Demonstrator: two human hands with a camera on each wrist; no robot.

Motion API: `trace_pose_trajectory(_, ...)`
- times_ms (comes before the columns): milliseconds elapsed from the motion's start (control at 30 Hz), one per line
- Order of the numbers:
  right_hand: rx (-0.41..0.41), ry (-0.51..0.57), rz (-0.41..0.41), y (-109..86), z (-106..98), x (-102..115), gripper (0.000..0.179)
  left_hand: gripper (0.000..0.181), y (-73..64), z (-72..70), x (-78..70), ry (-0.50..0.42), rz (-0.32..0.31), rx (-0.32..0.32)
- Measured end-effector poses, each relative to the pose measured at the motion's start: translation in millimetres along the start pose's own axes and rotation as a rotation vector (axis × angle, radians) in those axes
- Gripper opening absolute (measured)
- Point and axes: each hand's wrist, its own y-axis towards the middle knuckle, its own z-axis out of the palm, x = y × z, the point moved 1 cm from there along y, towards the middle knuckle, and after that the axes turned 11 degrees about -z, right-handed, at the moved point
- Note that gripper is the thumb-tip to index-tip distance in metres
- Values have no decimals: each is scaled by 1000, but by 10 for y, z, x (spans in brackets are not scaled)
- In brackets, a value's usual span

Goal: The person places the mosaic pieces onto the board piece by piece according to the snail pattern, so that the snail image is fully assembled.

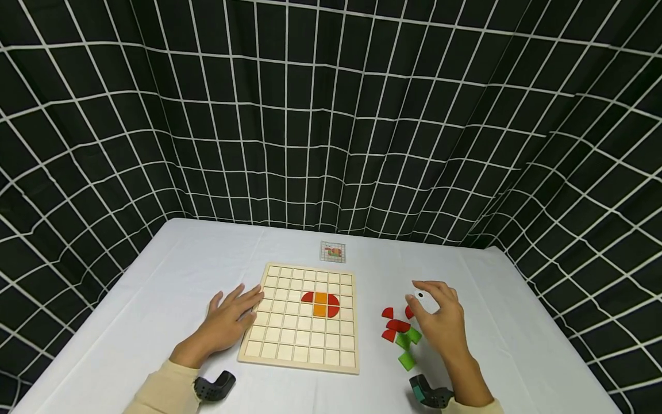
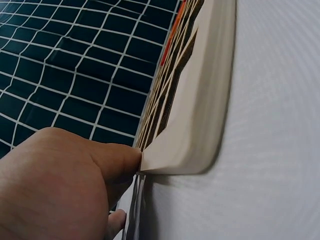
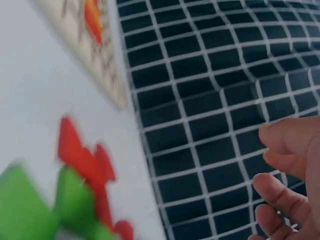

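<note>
A wooden grid board [image 1: 295, 345] lies on the table, with two orange squares [image 1: 320, 310] and several red curved pieces [image 1: 307, 297] set in its cells. My left hand [image 1: 227, 323] lies spread at the board's left edge, fingertips on the rim. Over the loose pieces to the right hovers my right hand [image 1: 443, 319], thumb and index finger apart with nothing pinched between them. Below it are red rounded pieces [image 1: 398, 326] and green pieces [image 1: 407, 361]. A white piece with a black dot [image 1: 420, 295] shows between thumb and index finger, partly hidden.
Behind the board lies a small picture card [image 1: 333, 252] showing a coloured figure on a grid. White cloth covers the table [image 1: 207, 264]. A black curtain with white grid lines [image 1: 310, 115] hangs around the back and sides. Each wrist wears a black device [image 1: 214, 386].
</note>
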Motion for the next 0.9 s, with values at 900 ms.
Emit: trace_pose_trajectory(900, 166, -112, 176, -365, 239, -580, 31, 42, 10, -6, -1, 8, -1, 15)
